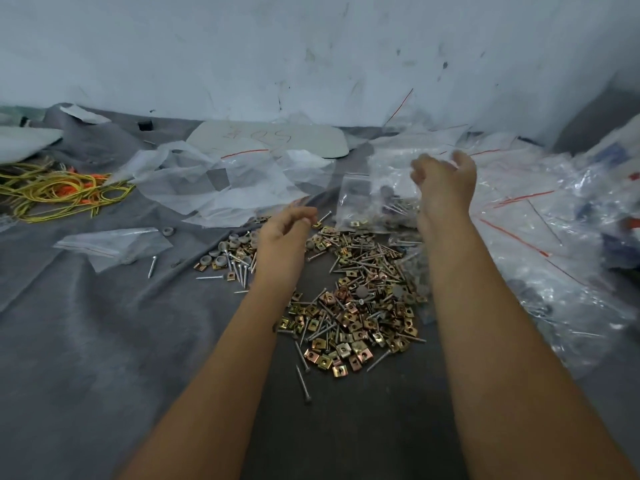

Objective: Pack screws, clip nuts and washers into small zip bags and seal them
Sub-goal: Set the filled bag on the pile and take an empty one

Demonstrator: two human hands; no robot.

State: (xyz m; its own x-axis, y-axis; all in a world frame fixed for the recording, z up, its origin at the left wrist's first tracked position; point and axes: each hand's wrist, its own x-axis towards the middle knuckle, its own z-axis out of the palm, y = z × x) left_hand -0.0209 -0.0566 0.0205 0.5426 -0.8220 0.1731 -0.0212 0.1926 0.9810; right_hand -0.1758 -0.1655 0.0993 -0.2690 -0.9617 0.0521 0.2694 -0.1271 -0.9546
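A heap of gold clip nuts (360, 327) mixed with long silver screws (302, 379) lies on the grey cloth (86, 341) between my forearms. Grey washers (214, 260) sit at the heap's left edge. My left hand (285, 233) hovers over the far left of the heap, its fingertips pinching what looks like a small gold clip nut (316, 223). My right hand (446, 180) is raised above a clear zip bag (367, 206) with dark parts inside; its fingers hang loosely curled and I see nothing in them. An empty zip bag (114, 244) lies at the left.
A big pile of clear red-striped zip bags (554, 244) fills the right side. Crumpled white plastic (214, 181) and a grey oval board (277, 138) lie behind the heap. Yellow and orange wires (59, 192) are at the far left. A white wall (311, 57) closes the back.
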